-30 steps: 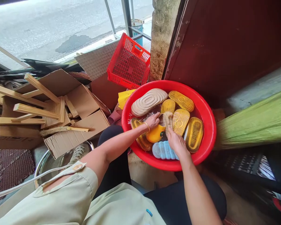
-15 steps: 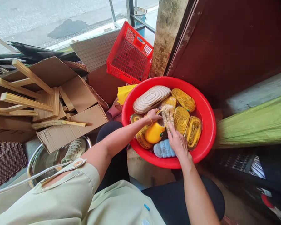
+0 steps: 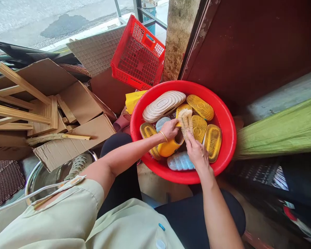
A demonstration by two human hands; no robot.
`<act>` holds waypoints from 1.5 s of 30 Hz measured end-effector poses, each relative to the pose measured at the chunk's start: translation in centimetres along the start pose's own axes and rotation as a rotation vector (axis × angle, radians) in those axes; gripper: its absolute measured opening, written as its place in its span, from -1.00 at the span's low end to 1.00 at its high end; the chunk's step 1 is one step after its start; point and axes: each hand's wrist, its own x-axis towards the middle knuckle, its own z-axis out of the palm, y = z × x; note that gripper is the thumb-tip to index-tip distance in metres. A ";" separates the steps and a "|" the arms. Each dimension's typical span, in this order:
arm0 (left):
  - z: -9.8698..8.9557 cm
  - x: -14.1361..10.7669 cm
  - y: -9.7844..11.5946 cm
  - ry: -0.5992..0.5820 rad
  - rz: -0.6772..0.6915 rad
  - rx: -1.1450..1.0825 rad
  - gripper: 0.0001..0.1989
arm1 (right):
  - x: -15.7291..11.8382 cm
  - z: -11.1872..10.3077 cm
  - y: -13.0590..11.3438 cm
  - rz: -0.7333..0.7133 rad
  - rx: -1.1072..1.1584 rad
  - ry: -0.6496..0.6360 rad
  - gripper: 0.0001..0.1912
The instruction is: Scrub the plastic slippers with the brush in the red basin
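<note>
A red tub [image 3: 229, 138] holds several shoes, mostly soles up. My left hand [image 3: 169, 130] is closed on a yellow clog [image 3: 168, 148] near the tub's middle. In my right hand [image 3: 197, 150] is a scrub brush [image 3: 186, 122] with pale bristles, lying against the clog's far side. Around them are a white sole [image 3: 163, 104], a yellow sole [image 3: 200, 107], another yellow sole [image 3: 213, 142] at the right, and a light blue shoe [image 3: 180, 161] at the near edge. Part of the held clog is hidden by my left hand and the brush.
Behind the tub stands a red crate [image 3: 140, 57]. At the left are cardboard boxes [image 3: 77, 138], a wooden stool [image 3: 41, 110] and a metal basin [image 3: 32, 180] with a shoe in it. Green cloth [image 3: 282, 131] hangs at the right.
The yellow clog has tilted and shifted slightly, uncovering a grey-blue shoe behind my left hand. Both hands keep their hold. The whole view has shifted a little.
</note>
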 end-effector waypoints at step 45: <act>0.3 1.2 -2.5 0.009 0.048 0.580 -0.45 | -1.4 -2.4 2.0 0.112 0.010 -0.344 -0.42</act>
